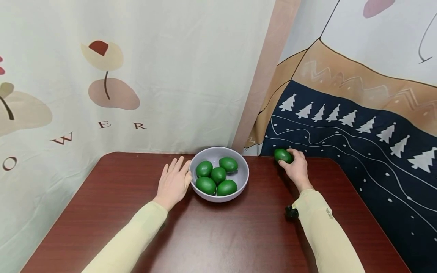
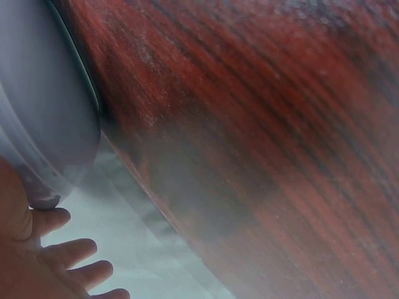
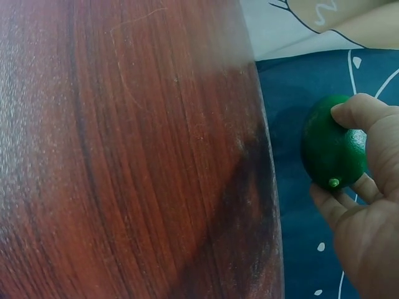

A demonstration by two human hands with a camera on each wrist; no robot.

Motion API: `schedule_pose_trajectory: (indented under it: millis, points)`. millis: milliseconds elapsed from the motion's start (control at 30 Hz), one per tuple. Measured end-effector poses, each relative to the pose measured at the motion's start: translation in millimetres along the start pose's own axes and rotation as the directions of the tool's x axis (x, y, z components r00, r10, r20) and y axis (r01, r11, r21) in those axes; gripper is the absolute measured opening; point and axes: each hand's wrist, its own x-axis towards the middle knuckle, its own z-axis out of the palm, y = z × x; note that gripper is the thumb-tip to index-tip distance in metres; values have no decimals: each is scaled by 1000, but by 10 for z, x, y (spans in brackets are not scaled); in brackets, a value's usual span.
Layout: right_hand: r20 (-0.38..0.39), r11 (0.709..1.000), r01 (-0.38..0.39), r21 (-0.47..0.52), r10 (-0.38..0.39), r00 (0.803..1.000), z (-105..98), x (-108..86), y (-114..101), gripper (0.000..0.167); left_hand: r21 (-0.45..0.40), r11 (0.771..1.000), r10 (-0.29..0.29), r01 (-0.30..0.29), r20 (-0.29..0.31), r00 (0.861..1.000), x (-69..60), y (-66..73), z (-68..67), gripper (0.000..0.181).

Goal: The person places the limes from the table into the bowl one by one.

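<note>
A grey-lilac bowl [image 1: 244, 181] stands near the table's far edge, with several green limes [image 1: 218, 174] inside it. My left hand [image 1: 173, 184] is at the bowl's left side, fingers extended and the thumb side against or very near the rim. In the left wrist view the bowl's outer wall [image 2: 50, 81] appears beside the fingers [image 2: 75, 254]. Off to the right of the bowl, my right hand [image 1: 296, 168] holds another lime [image 1: 282, 155] between thumb and fingers. The right wrist view shows that lime [image 3: 333, 143] gripped, its small stem tip facing down.
The dark red wooden table [image 1: 218, 235] ends just behind the bowl. A pale curtain [image 1: 177, 76] hangs along the back, and a navy fabric with white trees [image 1: 348, 144] hangs at the right. A small black device [image 1: 291, 213] is at the right wrist.
</note>
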Motion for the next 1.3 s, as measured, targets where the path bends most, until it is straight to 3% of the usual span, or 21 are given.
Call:
schedule_pose_trajectory:
  millis: [867,1300]
  points:
    - [-22,999,30,39,-29,999,13,-30,-86,51,-19,1000,-9,9,8,1000,-19,-14,32,50]
    - [-4,991,63,114,-63,998,-1,-59,-233,51,-11,1000,3,-3,-6,1000,-5,-14,19,50]
